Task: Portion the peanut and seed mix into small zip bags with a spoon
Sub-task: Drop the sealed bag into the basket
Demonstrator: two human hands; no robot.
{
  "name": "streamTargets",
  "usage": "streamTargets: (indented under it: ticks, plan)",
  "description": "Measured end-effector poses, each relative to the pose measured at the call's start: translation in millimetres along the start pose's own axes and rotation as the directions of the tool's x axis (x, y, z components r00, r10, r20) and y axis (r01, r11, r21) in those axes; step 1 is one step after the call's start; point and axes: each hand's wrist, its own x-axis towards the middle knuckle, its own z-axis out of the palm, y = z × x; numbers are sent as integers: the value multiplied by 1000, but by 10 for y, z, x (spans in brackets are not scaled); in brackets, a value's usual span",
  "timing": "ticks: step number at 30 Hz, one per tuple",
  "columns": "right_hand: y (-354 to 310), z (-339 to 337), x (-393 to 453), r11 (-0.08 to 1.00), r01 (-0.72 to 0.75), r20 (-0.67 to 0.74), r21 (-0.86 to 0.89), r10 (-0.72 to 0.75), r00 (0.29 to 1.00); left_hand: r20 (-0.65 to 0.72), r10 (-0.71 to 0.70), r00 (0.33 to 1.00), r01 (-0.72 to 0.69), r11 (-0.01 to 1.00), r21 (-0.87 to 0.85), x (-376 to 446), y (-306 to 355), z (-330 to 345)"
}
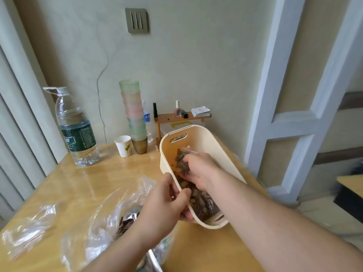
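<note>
A cream plastic basket [208, 146] stands tilted at the table's right edge, with filled small zip bags of peanuts and seeds [202, 203] inside. My left hand [167, 207] grips the basket's near rim, thumb inside. Inside the basket, my right hand [198, 169] holds a filled zip bag [181, 156] with curled fingers. A large clear bag with the mix [117, 222] lies in front of me, partly under my left forearm. Empty small zip bags [27, 232] lie at the left. A metal handle [155, 262], perhaps the spoon, shows at the bottom edge.
A large water bottle [75, 130] stands at the back left of the wooden table [78, 183]. A paper cup [123, 145], a stack of coloured cups [134, 114] and a small wooden shelf [180, 116] with bottles line the wall. A door frame [290, 114] is at the right.
</note>
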Motion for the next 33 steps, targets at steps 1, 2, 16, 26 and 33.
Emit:
streamTargets:
  ticks: [1,2,16,26,33]
  plan:
    - [14,21,4,997,-24,-6,71,25,1000,-5,9,1000,-9,1000,4,-14,-15,10]
    - [33,43,19,995,-32,-1,99,32,999,-7,17,1000,-17,1000,7,-24,-33,8]
    - [41,-58,-261,-203,413,446,-888,-602,663,56,16,998,-14,999,-39,-114,-39,-221]
    - [149,-155,-170,-228,545,589,-807,-379,713,125,-8,992,5,1000,24,-57,-30,-292]
    - [-115,-267,-269,36,564,465,-825,-524,713,43,-31,999,31,999,17,122,-45,-277]
